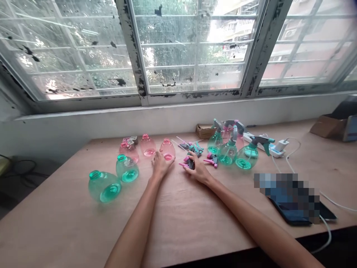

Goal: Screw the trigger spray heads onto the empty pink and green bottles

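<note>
My left hand [161,163] is wrapped round the lower part of a clear pink bottle [167,145], which stands upright with its neck uncovered. To its right, the fingers of my right hand [196,168] close over a pink and grey spray head [190,162] lying on the table. Behind that hand lies a pile of grey, green and pink spray heads [196,149]. One more pink and grey spray head [212,160] lies just right of it. Another open pink bottle [147,146] stands left of my left hand.
Open green bottles [127,169] and a pink one stand at left. Several bottles with spray heads fitted [247,156] are grouped at right. Beyond them are a power strip [276,150], a cardboard box [205,131] and phones [290,210] with white cables. A window wall closes off the back.
</note>
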Demonstrator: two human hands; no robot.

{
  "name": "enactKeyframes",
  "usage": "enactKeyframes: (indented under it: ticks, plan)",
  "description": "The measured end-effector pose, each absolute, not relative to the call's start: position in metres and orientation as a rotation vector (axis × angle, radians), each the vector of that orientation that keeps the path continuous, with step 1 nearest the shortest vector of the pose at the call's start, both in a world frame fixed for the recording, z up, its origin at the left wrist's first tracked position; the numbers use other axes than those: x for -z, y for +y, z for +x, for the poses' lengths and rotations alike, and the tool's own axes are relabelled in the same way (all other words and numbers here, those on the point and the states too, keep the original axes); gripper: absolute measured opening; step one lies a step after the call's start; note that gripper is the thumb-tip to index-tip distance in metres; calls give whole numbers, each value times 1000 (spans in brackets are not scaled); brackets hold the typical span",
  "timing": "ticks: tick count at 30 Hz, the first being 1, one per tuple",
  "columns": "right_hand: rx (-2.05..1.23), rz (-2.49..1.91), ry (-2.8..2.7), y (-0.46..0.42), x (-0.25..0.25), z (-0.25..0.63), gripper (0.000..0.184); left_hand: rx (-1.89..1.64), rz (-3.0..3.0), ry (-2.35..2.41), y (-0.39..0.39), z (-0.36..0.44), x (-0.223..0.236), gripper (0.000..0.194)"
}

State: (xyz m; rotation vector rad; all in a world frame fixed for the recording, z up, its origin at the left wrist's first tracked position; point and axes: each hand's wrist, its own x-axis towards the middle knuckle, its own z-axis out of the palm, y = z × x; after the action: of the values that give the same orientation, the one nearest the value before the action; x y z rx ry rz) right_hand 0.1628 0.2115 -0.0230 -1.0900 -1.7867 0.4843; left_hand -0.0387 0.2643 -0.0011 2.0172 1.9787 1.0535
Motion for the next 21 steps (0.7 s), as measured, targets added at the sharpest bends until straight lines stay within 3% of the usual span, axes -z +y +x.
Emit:
enactKeyframes:
  ticks: [9,16,21]
  plan:
    - [-253,-1035,-1764,238,22,151,53,-1404,2127,1707,298,-64,4,82]
    - [-469,-894,-1362,247,15,157,17,-1661,2036,1776,291,-65,5,82]
    - [-570,-954,-959,250,16,163,27,-1694,2029,1872,285,-63,3,84]
